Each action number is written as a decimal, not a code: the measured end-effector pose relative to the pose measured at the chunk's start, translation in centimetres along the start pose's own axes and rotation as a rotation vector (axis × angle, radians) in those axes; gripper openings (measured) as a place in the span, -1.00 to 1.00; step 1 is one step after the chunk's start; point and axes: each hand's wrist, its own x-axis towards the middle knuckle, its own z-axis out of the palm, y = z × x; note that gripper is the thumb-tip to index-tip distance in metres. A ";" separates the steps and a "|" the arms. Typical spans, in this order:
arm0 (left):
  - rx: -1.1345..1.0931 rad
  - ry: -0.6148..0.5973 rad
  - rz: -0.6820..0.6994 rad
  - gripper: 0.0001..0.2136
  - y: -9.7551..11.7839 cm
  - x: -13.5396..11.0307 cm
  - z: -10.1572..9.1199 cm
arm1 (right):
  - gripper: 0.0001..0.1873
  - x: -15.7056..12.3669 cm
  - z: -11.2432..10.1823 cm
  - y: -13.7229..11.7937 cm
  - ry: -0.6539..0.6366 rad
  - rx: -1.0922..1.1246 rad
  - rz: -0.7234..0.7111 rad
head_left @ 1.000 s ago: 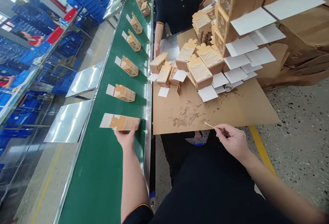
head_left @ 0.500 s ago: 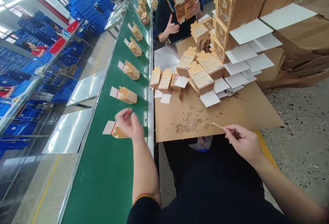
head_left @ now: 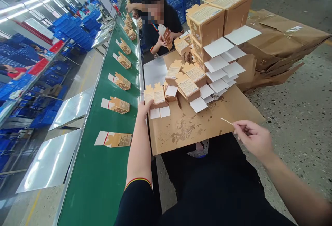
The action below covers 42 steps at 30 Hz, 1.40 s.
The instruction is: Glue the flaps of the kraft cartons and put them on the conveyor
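Note:
My left hand (head_left: pixel 144 108) reaches to the near-left corner of a small brown carton (head_left: pixel 148 95), its thumb over the front and its other fingers partly hidden along the side. That carton stands beside a matching carton (head_left: pixel 158 93), both with white flaps folded out toward me. In my right hand (head_left: pixel 252 137) a thin cotton swab (head_left: pixel 226 120) is pinched between thumb and fingers, pointing left above the cardboard sheet (head_left: pixel 212 122). Wet-looking brown blotches mark the sheet. A small clear round dish (head_left: pixel 215 96) sits beside the white flaps.
On the left, a green conveyor belt (head_left: pixel 85 181) carries a row of open cartons (head_left: pixel 118 139). Larger cartons (head_left: pixel 204 25) are stacked at the back right, flaps jutting out. A co-worker (head_left: pixel 166 21) handles a carton across from me. Brown wrapped bundles (head_left: pixel 280 46) lie at right.
My left hand has moved from above the belt to the leftmost carton on the sheet. My right hand keeps the swab. The view has shifted, and the co-worker's hands have come together on a carton.

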 end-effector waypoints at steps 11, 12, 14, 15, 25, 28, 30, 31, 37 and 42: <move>-0.608 -0.015 -0.043 -0.32 -8.1 -15.2 -5.3 | -0.78 11.3 0.7 3.1 -0.072 -0.338 -0.117; -0.622 -0.080 -0.037 -0.29 -8.3 -16.5 -5.1 | -0.80 12.3 1.2 3.3 -0.112 -0.363 -0.132; -0.627 -0.143 -0.029 -0.23 -8.4 -18.5 -4.0 | -0.78 14.0 2.1 3.6 -0.178 -0.402 -0.156; -0.629 -0.142 -0.025 -0.21 -8.4 -19.2 -3.2 | -0.75 14.7 2.4 3.7 -0.200 -0.420 -0.162; -0.525 -0.184 0.018 -0.24 -7.0 -19.5 2.3 | -0.77 7.3 2.6 2.1 -0.180 -0.254 -0.147; -0.503 -0.238 -0.003 -0.27 -6.6 -19.4 2.2 | -0.73 1.6 6.1 0.3 -0.398 -0.030 -0.216; -0.496 -0.245 -0.003 -0.27 -6.4 -19.3 2.1 | -0.71 -0.6 9.2 -0.7 -0.492 0.015 -0.269; -0.494 -0.246 -0.001 -0.26 -6.3 -19.4 2.0 | -0.71 -1.1 10.6 -0.9 -0.524 0.023 -0.298; -0.498 -0.257 0.006 -0.23 -6.2 -19.9 2.2 | -0.72 -0.5 13.0 -0.6 -0.602 0.004 -0.351; -0.399 -0.237 0.059 -0.19 -6.6 -22.0 3.0 | -0.75 -0.4 8.5 -0.4 -0.461 0.049 -0.246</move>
